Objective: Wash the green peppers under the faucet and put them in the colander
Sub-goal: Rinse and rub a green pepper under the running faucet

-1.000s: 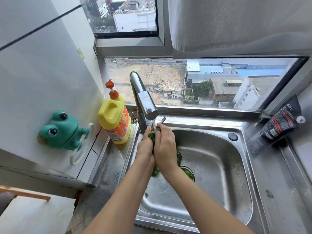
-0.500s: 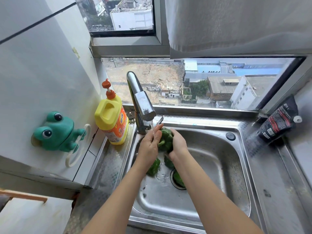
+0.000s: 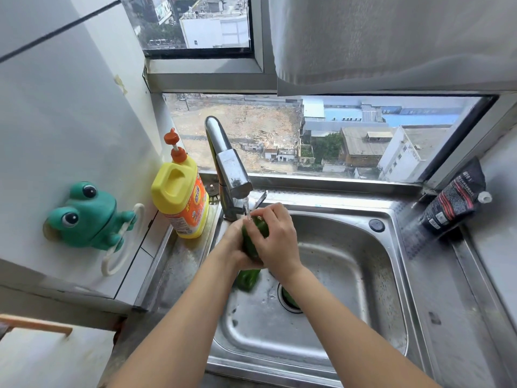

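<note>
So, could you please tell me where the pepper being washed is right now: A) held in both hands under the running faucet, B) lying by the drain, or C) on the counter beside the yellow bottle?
A: the left hand and the right hand both grip the green pepper just beneath the faucet, whose water stream falls onto it.

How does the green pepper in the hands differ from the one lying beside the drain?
The held green pepper sits in the stream from the faucet, gripped between the left hand and right hand; the loose green pepper lies out of the stream, with no hand gripping it. The held green pepper is raised above the sink floor; the loose green pepper rests on it. Both are dark green.
</note>
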`<state>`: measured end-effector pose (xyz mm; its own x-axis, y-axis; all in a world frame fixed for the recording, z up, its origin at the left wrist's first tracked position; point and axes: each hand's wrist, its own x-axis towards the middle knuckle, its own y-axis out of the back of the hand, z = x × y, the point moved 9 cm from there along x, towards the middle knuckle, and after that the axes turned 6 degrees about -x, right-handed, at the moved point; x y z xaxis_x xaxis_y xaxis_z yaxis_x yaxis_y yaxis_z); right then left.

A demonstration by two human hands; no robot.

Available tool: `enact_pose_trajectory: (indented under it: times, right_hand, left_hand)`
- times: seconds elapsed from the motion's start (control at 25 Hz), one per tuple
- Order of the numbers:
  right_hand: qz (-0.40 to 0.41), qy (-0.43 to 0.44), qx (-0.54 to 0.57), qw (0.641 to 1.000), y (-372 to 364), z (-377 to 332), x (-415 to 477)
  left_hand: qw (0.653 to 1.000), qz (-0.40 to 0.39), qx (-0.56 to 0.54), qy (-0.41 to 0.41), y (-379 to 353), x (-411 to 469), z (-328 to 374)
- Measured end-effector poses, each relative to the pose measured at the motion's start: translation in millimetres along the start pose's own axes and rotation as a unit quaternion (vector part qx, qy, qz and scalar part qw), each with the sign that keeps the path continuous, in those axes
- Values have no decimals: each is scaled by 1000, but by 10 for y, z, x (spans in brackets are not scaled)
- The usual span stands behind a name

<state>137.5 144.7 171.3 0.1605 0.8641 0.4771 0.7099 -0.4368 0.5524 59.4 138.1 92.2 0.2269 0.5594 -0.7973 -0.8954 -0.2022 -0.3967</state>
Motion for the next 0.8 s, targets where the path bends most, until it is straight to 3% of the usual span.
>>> enact_pose_trajectory:
  times: [0.08,0.16,0.24,0.36,0.4,0.48,0.52,0.56,0.68,0.72,0.8]
  right_hand:
    - [11,79,-73,994,-44,-108,-57]
    - [19,101,-112,988,-61,-146,-80]
    - [13,28,-81,996,-40,-63,-16]
    - [-21,-176,37,984,-62,122,70]
    - [-51,-265,113,956,-111,217,79]
    - [-150,-443,309,828,-368,315,-56]
    - [-200,-485,360,771,-472,285,-159]
    - [-235,-489,376,751,-536,257,-217]
    - [-235,-424,376,789,-545,214,-219]
    - [-234,-393,367,810,-490,203,-165]
    - [-264,-314,331,850,-379,176,-66]
  left_hand:
    - [994,-16,-94,-49,-18,12,26]
    - [987,-35,-147,-49,-48,4,5]
    - [982,-45,-168,-78,-90,-10,31]
    - [967,-7,-116,-229,-25,28,224]
    - [955,25,-77,-284,38,8,320]
    - [924,81,-4,-373,178,-75,518]
    - [913,90,21,-397,237,-100,578]
    - [908,87,19,-409,277,-105,616]
    - [911,87,6,-402,286,-180,612]
    - [927,86,3,-365,273,-163,572]
    - [975,61,-12,-212,223,-81,396]
